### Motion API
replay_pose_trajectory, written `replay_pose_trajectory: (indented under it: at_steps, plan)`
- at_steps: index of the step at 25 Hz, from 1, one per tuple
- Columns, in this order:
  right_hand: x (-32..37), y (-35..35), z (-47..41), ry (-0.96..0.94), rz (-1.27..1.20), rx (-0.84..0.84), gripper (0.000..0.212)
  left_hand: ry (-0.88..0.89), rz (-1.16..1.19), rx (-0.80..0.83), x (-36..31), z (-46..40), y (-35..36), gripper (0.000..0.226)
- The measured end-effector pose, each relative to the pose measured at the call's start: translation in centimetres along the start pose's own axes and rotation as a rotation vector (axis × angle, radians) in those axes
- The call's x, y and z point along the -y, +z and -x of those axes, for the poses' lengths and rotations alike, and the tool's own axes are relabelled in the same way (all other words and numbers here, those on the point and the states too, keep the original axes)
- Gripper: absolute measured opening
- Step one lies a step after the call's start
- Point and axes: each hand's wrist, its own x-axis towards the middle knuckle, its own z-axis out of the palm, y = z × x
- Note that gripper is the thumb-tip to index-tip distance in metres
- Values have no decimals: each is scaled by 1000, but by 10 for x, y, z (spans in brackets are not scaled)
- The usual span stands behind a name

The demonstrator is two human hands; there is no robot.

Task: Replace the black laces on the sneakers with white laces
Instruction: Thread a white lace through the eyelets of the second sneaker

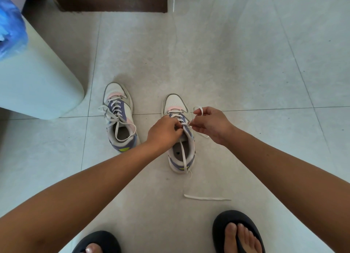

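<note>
Two white, purple and pink sneakers stand on the tiled floor, toes pointing away from me. The left sneaker [119,116] is threaded with a white lace whose ends lie loose over its opening. Over the right sneaker [179,139], my left hand [163,132] pinches the white lace [183,154] at the upper eyelets. My right hand [212,124] holds the other lace end, with a loop over its forefinger. One lace end trails across the shoe's opening onto the floor [206,197]. No black lace is in view.
A pale rounded bin [37,86] with a blue bag [11,25] stands at the left. Dark wooden furniture [113,0] is at the top. My feet in dark slippers [236,232] are at the bottom edge.
</note>
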Motion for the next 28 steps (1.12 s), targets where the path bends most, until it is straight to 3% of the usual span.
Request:
replay_pose_trajectory:
  at_steps: [14, 22, 25, 28]
  plan:
    - [-8, 4, -4, -119, 111, -52, 26, 0, 20, -23, 2, -2, 3, 22]
    - [-12, 12, 2, -244, 477, -42, 19, 1, 71, -22, 6, -7, 7, 21]
    - [-22, 9, 12, -225, 363, -30, 37, 17, 24, -30, 4, -8, 9, 20]
    - [-30, 8, 23, -240, 434, -7, 50, 64, -51, -14, 5, -6, 12, 17]
